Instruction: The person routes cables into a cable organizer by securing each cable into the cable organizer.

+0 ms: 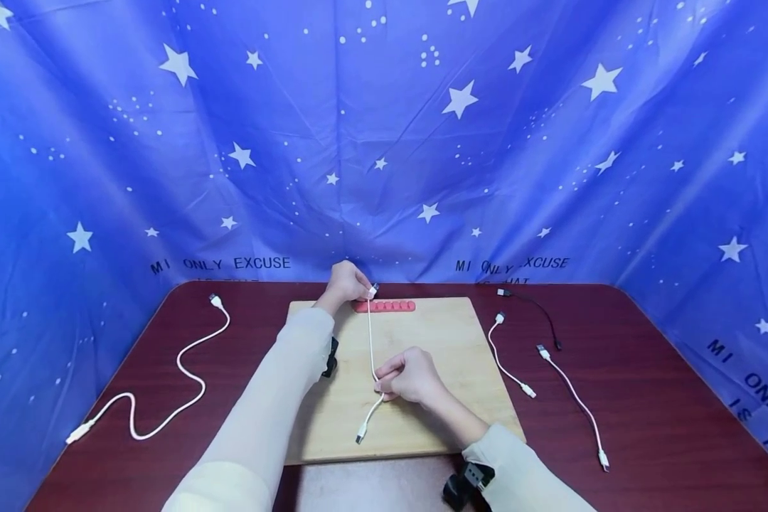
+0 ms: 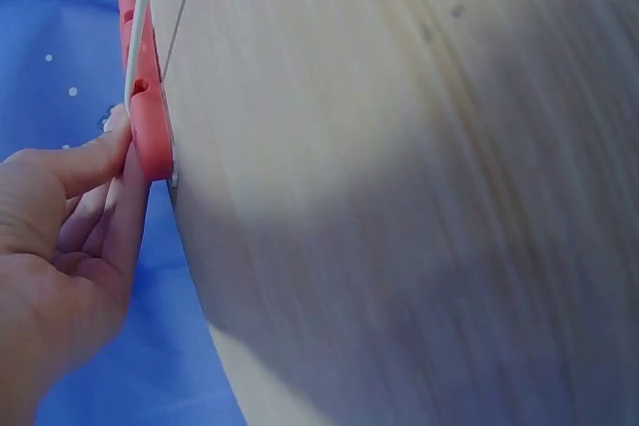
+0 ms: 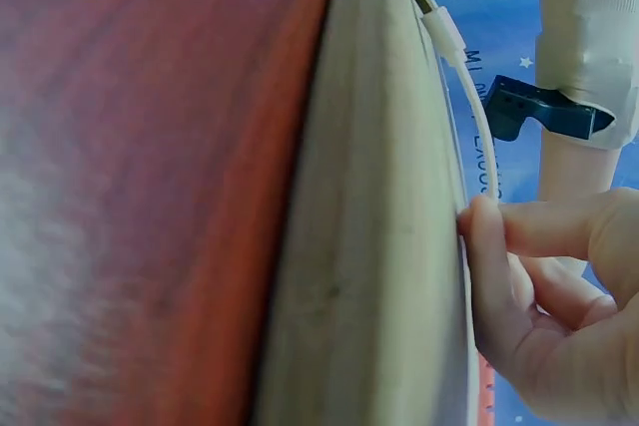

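A white USB cable (image 1: pixel 370 334) is stretched between both hands above a light wooden board (image 1: pixel 435 419). My left hand (image 1: pixel 348 282) pinches it near its far plug, at the left end of a red cable holder strip (image 1: pixel 393 306) on the board's far edge. In the left wrist view, the thumb and fingers of the left hand (image 2: pixel 75 236) meet beside the end of the red strip (image 2: pixel 152 137). My right hand (image 1: pixel 412 375) pinches the cable lower down, over the middle of the board. Its near plug (image 3: pixel 439 27) hangs free past the right fingers.
A long white cable (image 1: pixel 192 391) lies curved on the dark red table (image 1: pixel 243 313) at the left. Right of the board lie a short white cable (image 1: pixel 496 352), a black cable (image 1: pixel 537 307) and another white cable (image 1: pixel 576 398). A blue star-patterned curtain (image 1: pixel 384 128) stands behind.
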`<state>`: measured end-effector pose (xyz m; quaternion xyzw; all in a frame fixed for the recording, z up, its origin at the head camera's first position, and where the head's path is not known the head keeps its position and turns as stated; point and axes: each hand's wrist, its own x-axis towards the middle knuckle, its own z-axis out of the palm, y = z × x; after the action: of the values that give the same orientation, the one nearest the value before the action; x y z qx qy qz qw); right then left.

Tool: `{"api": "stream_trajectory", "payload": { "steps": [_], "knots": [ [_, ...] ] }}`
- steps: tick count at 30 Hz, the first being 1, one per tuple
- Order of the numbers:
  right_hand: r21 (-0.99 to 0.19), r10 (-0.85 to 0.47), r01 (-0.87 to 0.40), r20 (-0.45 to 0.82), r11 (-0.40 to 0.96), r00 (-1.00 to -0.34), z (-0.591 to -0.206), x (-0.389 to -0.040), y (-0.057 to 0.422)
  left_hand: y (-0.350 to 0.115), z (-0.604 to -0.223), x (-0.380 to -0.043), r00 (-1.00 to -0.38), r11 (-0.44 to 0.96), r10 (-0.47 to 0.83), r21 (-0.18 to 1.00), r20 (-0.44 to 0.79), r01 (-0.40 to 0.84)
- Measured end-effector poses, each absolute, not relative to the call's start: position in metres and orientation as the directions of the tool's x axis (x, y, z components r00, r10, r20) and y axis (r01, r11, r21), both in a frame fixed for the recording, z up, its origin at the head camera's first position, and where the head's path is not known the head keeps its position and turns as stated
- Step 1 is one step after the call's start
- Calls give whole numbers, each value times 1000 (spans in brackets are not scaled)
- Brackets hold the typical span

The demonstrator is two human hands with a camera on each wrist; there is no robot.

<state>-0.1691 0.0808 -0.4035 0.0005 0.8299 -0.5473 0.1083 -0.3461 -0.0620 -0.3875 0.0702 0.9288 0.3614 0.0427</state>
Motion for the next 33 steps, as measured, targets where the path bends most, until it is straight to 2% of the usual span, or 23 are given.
{"api": "stream_trajectory", "payload": {
  "steps": [4, 10, 14, 20, 26, 33],
  "knots": [
    [-858, -130, 82, -171, 507, -977, -398, -172, 78, -60, -384, -344, -985, 758, 168, 643, -25, 113],
    [-674, -281, -179, -44, 717, -959, -388, -176, 69, -58, -384, -344, -987, 812, 157, 573, -28, 113],
    [-598, -356, -256, -54, 760, -933, -381, -181, 66, -55, -385, -347, -988, 830, 157, 542, -4, 130],
    [-481, -400, -335, -35, 810, -916, -377, -188, 68, -49, -387, -350, -988, 836, 151, 532, 17, 137],
    [-522, -419, -361, 7, 773, -908, -384, -185, 72, -56, -391, -351, -990, 836, 137, 538, -18, 105],
    [-548, -411, -386, 82, 742, -908, -386, -173, 77, -62, -388, -348, -980, 767, 184, 634, -78, 93]
  ]
}}
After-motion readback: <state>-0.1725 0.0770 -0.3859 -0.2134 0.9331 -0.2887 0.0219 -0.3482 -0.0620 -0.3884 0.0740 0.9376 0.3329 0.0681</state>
